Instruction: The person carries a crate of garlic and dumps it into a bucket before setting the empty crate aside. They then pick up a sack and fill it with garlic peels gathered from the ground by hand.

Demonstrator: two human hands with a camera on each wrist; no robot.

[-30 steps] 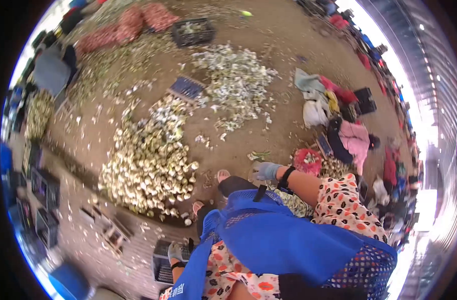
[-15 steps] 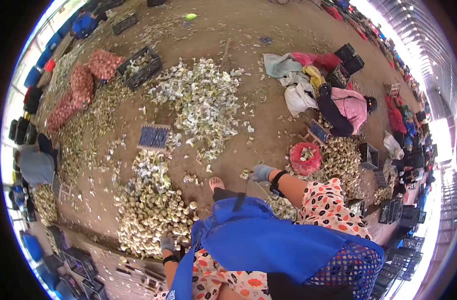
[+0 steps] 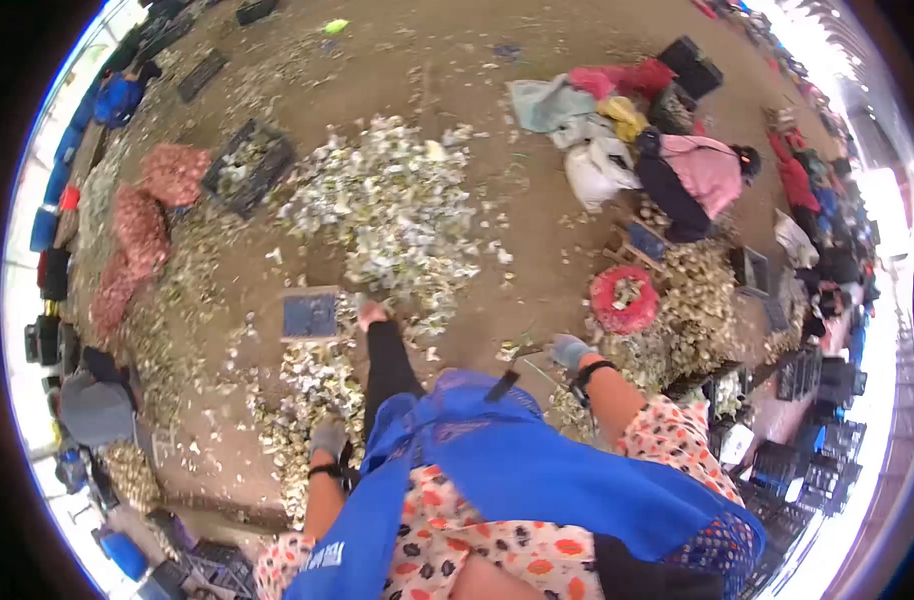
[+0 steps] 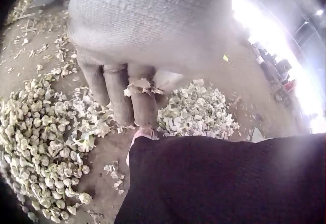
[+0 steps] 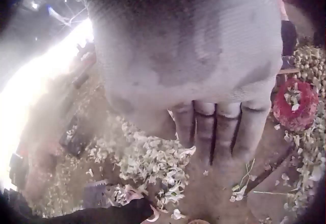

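My left hand (image 3: 327, 440), in a pale work glove, hangs over the near heap of garlic bulbs (image 3: 302, 410). In the left wrist view its fingers (image 4: 118, 94) are fairly straight, with a shred of dry husk (image 4: 141, 87) stuck on them. Out to the right is my gloved right hand (image 3: 570, 352), held above the floor; its fingers (image 5: 224, 127) hang extended side by side with nothing gripped. Ahead of my outstretched foot (image 3: 371, 314) lies a pale mound of garlic scraps (image 3: 397, 210). Beside that foot stands a low stool (image 3: 310, 316) with a dark blue top.
On the right a person in pink (image 3: 699, 172) bends near a red net bag (image 3: 625, 300) and more garlic bulbs (image 3: 697, 300). Stuffed net sacks (image 3: 137, 235) and a black crate (image 3: 247, 165) stand at the left. A person in grey (image 3: 95, 408) sits at the far left.
My body has stepped forward, one foot now out beside the stool. The left hand has gone from over a black crate to the garlic heap. The right hand stays out to the side.
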